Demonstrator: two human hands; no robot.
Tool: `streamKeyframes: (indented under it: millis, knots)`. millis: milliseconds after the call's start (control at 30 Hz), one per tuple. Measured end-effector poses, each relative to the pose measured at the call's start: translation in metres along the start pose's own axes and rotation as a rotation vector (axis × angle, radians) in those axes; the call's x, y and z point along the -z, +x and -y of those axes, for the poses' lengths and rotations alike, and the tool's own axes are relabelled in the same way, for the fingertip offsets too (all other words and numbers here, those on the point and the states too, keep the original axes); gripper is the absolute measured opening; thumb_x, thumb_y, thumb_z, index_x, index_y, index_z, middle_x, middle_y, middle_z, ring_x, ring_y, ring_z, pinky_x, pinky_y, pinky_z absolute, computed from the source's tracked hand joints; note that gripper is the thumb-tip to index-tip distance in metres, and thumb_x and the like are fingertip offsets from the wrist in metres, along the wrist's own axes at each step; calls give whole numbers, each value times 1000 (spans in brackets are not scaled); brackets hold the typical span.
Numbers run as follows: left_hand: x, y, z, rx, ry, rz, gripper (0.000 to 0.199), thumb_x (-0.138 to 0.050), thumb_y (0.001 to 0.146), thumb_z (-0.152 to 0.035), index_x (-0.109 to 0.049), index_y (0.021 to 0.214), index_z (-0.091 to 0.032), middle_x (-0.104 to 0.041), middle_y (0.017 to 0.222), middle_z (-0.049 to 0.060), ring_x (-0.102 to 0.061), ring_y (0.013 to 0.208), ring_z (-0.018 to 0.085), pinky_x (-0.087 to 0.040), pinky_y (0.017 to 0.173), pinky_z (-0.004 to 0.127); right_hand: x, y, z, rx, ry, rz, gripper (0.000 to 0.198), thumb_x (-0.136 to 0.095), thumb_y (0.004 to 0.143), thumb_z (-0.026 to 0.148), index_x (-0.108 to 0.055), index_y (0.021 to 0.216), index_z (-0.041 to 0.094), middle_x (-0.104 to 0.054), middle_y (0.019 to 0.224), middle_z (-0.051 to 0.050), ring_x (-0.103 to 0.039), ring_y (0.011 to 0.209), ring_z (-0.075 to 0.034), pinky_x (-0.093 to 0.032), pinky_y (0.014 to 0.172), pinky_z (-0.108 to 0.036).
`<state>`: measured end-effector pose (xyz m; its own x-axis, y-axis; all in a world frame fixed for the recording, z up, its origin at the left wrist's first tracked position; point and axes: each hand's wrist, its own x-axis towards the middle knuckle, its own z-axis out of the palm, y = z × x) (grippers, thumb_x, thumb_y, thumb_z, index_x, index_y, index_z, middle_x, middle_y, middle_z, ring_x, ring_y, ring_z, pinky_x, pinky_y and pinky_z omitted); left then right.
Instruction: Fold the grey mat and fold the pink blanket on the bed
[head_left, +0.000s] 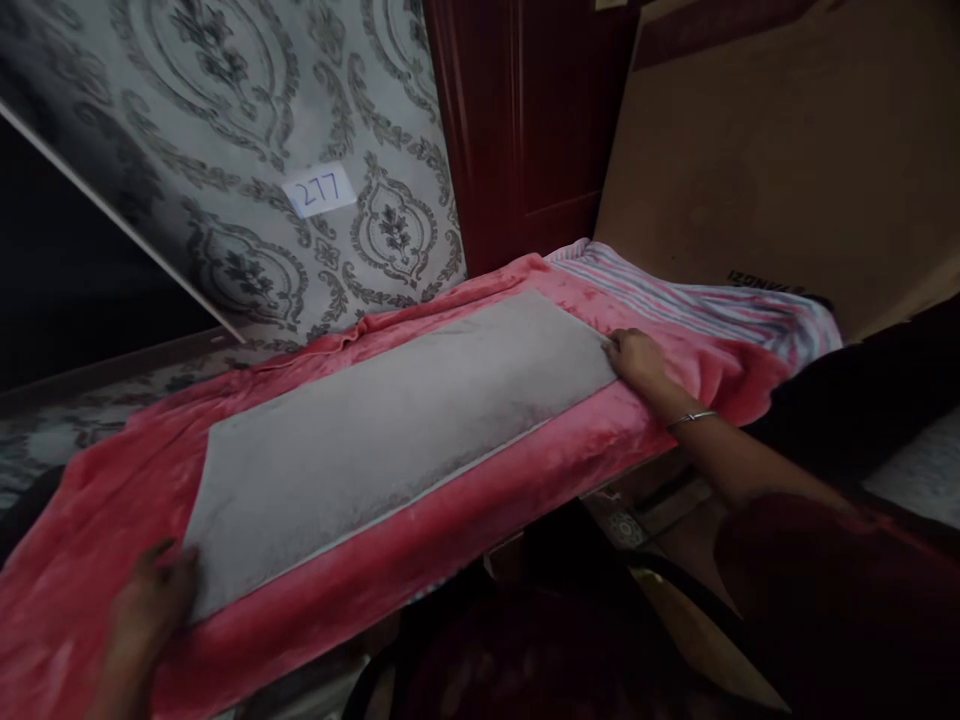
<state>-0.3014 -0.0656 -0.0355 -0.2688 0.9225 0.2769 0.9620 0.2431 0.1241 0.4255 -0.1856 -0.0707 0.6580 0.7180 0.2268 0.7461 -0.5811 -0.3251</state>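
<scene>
A long grey cloth (390, 420) lies flat and nearly smooth over a red plush blanket (465, 530). At its right end, my right hand (637, 362) pinches the edge between thumb and fingers, with a thin bracelet on the wrist. My left hand (154, 600) is at the lower left corner of the same cloth, its thumb and fingers around the edge; that hand is somewhat blurred. Between the two hands the cloth stretches out along the blanket.
Behind the blanket stands a patterned wall (322, 100) with a paper marked 277 (319, 190). A dark red door (525, 120) and a large cardboard box (780, 160) are at the back right. A striped cloth (697, 305) lies at the blanket's far right end.
</scene>
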Motion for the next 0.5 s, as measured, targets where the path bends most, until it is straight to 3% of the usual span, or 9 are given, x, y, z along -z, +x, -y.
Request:
streamKeyframes:
  millis: [133,333,433,500]
  knots:
    - [5,-17,-10,78,-37,78,49,-24,85,-61,-58,106,-31,-60,53,1,-69,74,32,-49,61,36,8,21,4,69,19,-56,33,-47,93,24,-71,109,8,-68,111,-24,-63,103,-32,-47,87,-38]
    - [1,-18,-12,162,-2,158,55,-18,86,-61,-56,111,-31,-55,52,1,-67,75,33,-46,61,36,23,64,4,23,209,-58,41,-36,100,31,-68,115,11,-71,97,-12,-63,86,-21,-47,73,-28]
    - [-15,-8,4,159,-19,142,52,-24,85,-62,-55,114,-33,-58,52,-1,-68,77,32,-46,62,36,12,54,-5,-36,221,61,26,-54,90,31,-73,89,13,-67,73,-7,-60,71,-19,-44,64,-26]
    - [-27,-1,17,148,-24,124,49,-24,85,-60,-55,114,-35,-60,52,-3,-68,77,31,-46,63,36,4,45,-10,-54,188,99,19,-60,84,28,-72,78,15,-66,68,-6,-59,68,-18,-42,64,-26]
